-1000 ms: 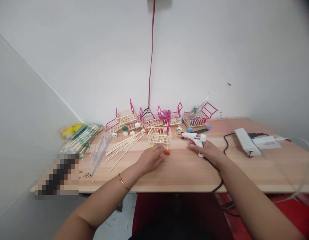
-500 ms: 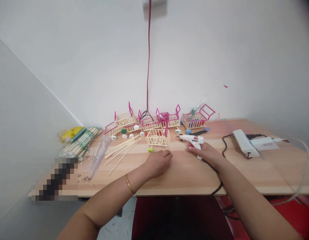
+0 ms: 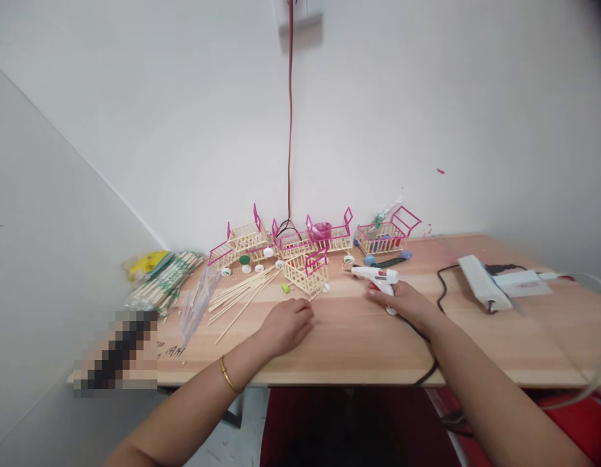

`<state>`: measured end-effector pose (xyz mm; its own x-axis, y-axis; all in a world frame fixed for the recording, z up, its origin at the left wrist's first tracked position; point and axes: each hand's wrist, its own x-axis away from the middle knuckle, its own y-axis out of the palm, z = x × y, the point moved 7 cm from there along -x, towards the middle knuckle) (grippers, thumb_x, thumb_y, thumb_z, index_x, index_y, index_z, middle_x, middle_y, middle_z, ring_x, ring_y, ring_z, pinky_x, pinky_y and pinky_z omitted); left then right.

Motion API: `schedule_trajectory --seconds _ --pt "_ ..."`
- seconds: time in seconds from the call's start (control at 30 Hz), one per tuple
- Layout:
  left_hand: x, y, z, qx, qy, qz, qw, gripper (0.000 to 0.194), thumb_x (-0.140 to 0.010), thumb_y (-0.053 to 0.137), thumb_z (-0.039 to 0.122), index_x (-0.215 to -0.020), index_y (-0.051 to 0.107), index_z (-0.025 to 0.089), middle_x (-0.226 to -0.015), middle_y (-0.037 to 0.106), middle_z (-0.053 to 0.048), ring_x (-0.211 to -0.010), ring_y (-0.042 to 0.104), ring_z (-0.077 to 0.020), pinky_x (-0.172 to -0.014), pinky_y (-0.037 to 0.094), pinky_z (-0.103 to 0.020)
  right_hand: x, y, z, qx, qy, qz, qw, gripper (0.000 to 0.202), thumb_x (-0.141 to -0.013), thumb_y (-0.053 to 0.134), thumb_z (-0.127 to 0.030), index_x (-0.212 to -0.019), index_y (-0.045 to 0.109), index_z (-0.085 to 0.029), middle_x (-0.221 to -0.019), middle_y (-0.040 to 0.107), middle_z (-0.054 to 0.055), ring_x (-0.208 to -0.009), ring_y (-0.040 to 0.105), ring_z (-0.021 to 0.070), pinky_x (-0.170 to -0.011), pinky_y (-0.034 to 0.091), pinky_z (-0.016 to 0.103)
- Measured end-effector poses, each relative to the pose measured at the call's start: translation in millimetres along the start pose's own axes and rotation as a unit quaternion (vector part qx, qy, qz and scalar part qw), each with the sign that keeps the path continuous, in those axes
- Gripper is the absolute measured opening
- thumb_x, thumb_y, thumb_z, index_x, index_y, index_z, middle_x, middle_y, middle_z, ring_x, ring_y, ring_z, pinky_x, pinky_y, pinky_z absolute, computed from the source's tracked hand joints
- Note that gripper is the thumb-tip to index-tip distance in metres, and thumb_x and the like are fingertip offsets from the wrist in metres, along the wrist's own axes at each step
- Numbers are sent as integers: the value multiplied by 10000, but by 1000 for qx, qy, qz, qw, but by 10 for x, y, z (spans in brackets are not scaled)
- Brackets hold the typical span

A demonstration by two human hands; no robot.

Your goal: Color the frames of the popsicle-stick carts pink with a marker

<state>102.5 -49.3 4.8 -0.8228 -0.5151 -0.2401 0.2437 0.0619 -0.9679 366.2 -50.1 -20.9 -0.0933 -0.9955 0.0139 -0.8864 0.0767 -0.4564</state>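
Note:
A white hot glue gun is gripped by my right hand, its nozzle pointing left toward a small cart of pale sticks. That cart has a pink handle, with a lime cap and a white cap low on it. Just in front of the cart is my left hand, its fingers curled and partly hidden. I cannot make out what those fingers hold, or whether they touch the cart.
Several similar stick carts line the wall, some with bottle-cap wheels. Loose sticks, a plastic sleeve and bundled skewers lie to the left. A white power strip and cables occupy the right side.
The small cart has turned, so its near corner now points toward me. My left hand has shifted left and slightly nearer. My right hand still grips the glue gun in about the same place.

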Motion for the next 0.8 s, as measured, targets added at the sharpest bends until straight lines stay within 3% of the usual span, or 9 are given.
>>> schedule_trajectory --seconds 0.17,0.33,0.6,0.67,0.8 --pt "133 -58 -160 49 -20 45 998 188 -929 493 270 -1004 643 185 -1107 669 -83 -1003 637 -213 -884 527 -333 -12 0 22 -2 7 3 1000 433 -732 658 -561 -903 656 -163 -723 635 3 -665 531 166 -643 405 281" --pt "180 -204 -180 101 -5 115 988 189 -942 489 261 -1001 651 184 -1049 684 -88 -963 655 -186 -853 537 -307 -3 -1 17 -4 6 14 1000 440 -724 666 -551 -924 673 -159 -731 657 11 -674 556 176 -648 415 287" --pt "159 -651 -455 191 -94 316 925 124 -915 547 252 -883 644 182 -883 674 -54 -830 622 -148 -726 506 -259 29 -35 37 -39 59 57 996 492 -636 765 -501 -971 689 -147 -910 729 72 -821 639 240 -718 464 312" --pt "152 -663 -557 196 -117 333 915 144 -918 532 257 -861 641 182 -870 672 -50 -811 615 -146 -706 496 -256 25 -33 44 -58 56 58 995 478 -620 784 -476 -955 680 -150 -875 723 55 -782 630 219 -698 456 303" --pt "219 -548 -767 183 -173 358 899 159 -908 526 272 -832 630 179 -822 651 -42 -755 597 -145 -677 479 -257 6 -30 64 -115 48 70 990 387 -624 798 -457 -789 604 -166 -610 606 -23 -569 521 138 -554 377 264"
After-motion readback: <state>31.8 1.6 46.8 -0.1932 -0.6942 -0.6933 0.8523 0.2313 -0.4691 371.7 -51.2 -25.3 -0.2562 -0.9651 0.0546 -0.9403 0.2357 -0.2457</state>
